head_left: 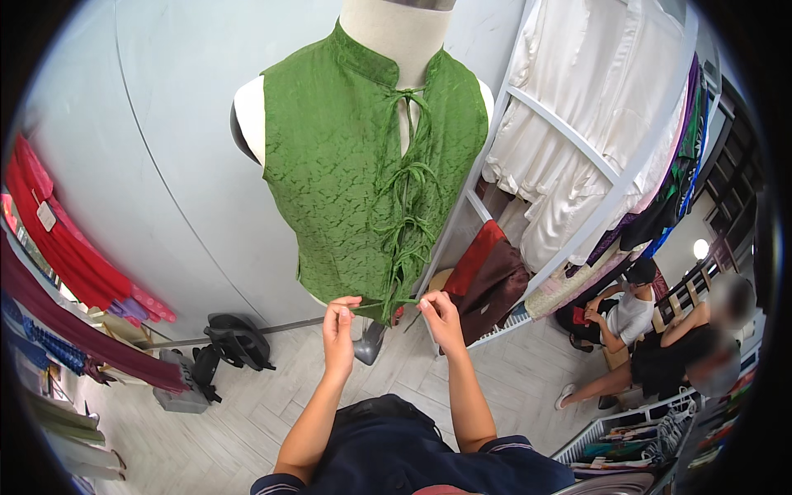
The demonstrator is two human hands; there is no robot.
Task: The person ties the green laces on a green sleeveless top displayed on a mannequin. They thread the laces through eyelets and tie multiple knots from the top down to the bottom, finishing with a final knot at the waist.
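A sleeveless green patterned top (334, 161) with a stand collar is on a white dress form (390, 43) before me. Bows of thin green cord (411, 176) run down its front opening. At the hem, my left hand (339, 331) pinches one end of a green tie (371, 304) between thumb and fingers. The other side of the tie is pinched in my right hand (442, 318). Between the two hands the cord stretches nearly level across the lowest bow.
White garments (575, 93) hang on a white metal rack (563, 133) at right. Red clothes (68, 229) hang at left. A black backpack (238, 340) and a grey box (179, 387) stand on the floor. Two seated people (628, 309) are at right, near a bin of hangers (643, 433).
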